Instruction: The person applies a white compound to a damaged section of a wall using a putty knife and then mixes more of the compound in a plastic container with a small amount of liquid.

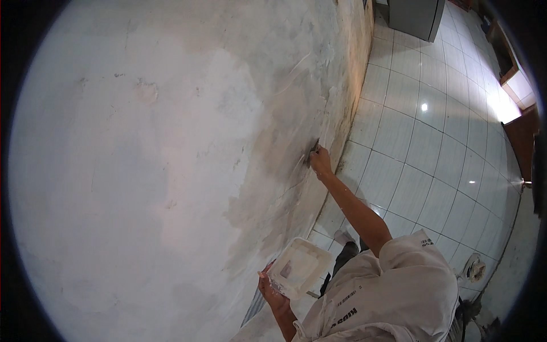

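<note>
Right hand (pixel 321 161) grips a scraper (pixel 314 149) pressed low on the wall (pixel 171 142) near the floor (pixel 421 154); left hand (pixel 272 286) holds the white tray (pixel 300 267). I'd keep the blade shallow, pressure even, strokes overlapping, tray level.

Lighting is dim and cool overall, with strong daylight burning out at the upper right. Small glare spots sit on the glossy tiled floor (pixel 421 137). Fisheye bending and black vignetting mark the rim; detail is soft throughout.
</note>
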Demonstrator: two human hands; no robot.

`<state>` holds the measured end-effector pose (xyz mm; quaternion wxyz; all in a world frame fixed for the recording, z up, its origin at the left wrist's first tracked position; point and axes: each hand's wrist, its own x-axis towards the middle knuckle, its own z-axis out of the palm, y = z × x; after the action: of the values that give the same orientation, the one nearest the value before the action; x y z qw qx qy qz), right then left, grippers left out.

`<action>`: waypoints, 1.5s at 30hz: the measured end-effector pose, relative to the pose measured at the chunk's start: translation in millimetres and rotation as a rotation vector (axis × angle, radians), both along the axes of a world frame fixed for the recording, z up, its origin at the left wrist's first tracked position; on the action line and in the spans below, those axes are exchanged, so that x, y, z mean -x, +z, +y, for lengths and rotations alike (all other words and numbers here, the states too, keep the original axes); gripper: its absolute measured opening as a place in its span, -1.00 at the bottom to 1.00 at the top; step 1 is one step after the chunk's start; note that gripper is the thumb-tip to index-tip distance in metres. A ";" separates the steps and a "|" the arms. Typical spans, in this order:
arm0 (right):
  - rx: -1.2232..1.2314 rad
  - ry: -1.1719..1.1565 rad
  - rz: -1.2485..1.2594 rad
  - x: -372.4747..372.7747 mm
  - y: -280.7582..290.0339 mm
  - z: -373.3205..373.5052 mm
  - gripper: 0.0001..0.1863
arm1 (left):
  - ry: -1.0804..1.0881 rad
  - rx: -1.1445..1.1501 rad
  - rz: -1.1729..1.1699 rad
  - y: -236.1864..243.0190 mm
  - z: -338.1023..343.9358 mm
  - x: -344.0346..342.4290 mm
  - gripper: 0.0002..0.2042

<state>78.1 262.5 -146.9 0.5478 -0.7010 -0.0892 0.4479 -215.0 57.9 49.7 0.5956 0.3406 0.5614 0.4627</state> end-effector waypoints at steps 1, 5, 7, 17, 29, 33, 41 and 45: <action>0.008 -0.019 -0.060 0.6 3.5 0.7 -0.53 | 0.003 -0.008 0.025 2.2 0.4 -3.6 -0.51; -0.003 0.049 -0.132 10.4 29.7 -0.9 -0.48 | -0.003 0.004 0.068 0.1 0.3 4.2 -0.49; 0.041 0.058 -0.154 13.0 31.3 0.8 -0.40 | -0.014 0.022 0.069 5.3 1.5 -3.9 -0.47; -0.059 0.022 -0.158 19.6 43.5 -2.7 -0.32 | -0.021 0.044 0.103 12.8 2.6 -23.8 -0.45; -0.338 -0.327 0.286 -2.1 -1.4 -62.1 -0.78 | -0.118 0.083 0.184 23.6 2.0 -33.4 -0.44; -0.206 -0.460 0.256 -23.1 -64.3 -93.5 -0.83 | -0.161 0.090 0.213 20.8 3.1 -37.7 -0.44; -0.335 -0.548 0.128 2.9 -90.4 -86.9 -0.77 | -0.232 0.024 0.317 25.1 5.9 -56.2 -0.42; -0.319 -0.506 -0.142 -19.0 -97.2 -65.6 -0.69 | -0.189 0.051 0.310 19.5 3.2 -57.0 -0.42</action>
<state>97.1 196.9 -244.2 0.7375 -0.6356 -0.0193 0.2275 -158.0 61.1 69.2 0.5513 0.4441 0.6234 0.3321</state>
